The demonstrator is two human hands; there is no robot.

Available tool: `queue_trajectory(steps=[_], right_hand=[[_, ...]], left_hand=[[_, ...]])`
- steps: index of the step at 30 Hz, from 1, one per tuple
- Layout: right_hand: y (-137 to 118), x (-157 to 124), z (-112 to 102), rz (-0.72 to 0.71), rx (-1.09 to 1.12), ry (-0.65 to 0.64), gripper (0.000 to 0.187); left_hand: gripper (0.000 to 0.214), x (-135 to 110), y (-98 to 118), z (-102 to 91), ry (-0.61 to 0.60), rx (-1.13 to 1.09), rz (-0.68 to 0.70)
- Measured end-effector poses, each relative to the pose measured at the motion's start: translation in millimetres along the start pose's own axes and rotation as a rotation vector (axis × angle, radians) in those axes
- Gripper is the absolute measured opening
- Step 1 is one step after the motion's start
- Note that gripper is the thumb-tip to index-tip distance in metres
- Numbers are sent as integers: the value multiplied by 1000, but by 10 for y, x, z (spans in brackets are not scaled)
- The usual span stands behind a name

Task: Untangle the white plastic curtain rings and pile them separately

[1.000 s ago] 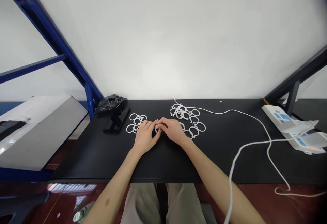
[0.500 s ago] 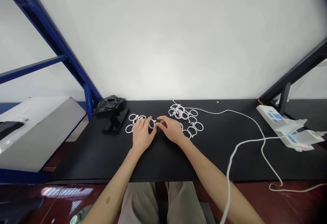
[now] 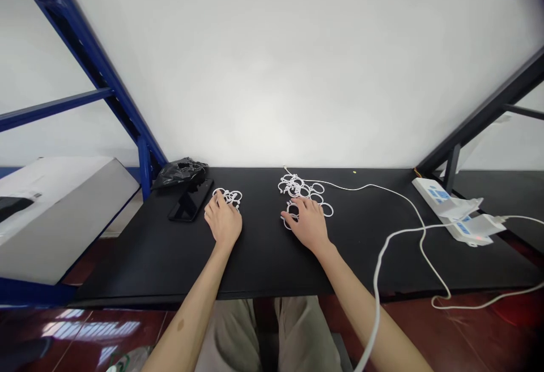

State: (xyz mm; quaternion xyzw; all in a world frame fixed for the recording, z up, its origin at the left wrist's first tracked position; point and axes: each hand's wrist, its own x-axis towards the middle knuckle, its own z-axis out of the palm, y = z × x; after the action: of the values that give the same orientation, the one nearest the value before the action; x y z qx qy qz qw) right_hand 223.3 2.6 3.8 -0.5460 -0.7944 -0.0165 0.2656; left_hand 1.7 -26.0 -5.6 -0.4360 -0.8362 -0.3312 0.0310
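My left hand [image 3: 222, 222] lies palm down over the left pile of white rings with small nubs [image 3: 233, 195]. Its fingers are stretched out and cover part of that pile; the thumb is hidden. My right hand [image 3: 311, 223] rests at the near side of a larger group of similar white rings [image 3: 317, 188]. Thumb and fingers are apart there, with a ring [image 3: 293, 209] showing between them. Other rings are partly hidden under this hand.
A black phone [image 3: 191, 201] and a crumpled black plastic bag [image 3: 180, 171] lie left on the black table [image 3: 263, 264]. On the right, a white power strip [image 3: 442, 199] has white cables [image 3: 385, 247] crossing the table. Blue rack posts [image 3: 102, 72] and a carton [image 3: 80, 213] stand left.
My hands have moved apart from the middle, where they met at a ring. The left has gone left onto its pile, the right to the right-hand rings. The view has shifted slightly.
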Motion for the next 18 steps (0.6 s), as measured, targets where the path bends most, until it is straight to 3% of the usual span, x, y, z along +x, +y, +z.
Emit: queue_trajectory(steps=[9, 13, 16, 18], right_hand=[[20, -49, 7, 47, 61, -54, 36], [43, -46, 7, 70, 119, -22, 32], [68, -47, 28, 78, 181, 9, 24], [89, -45, 50, 85, 229, 17, 18]], left_hand=[[45, -41, 0, -38, 76, -49, 69], [36, -95, 2, -46, 93, -99, 339], [29, -113, 4, -40, 34, -129, 586], [25, -107, 1, -36, 0, -140, 668]])
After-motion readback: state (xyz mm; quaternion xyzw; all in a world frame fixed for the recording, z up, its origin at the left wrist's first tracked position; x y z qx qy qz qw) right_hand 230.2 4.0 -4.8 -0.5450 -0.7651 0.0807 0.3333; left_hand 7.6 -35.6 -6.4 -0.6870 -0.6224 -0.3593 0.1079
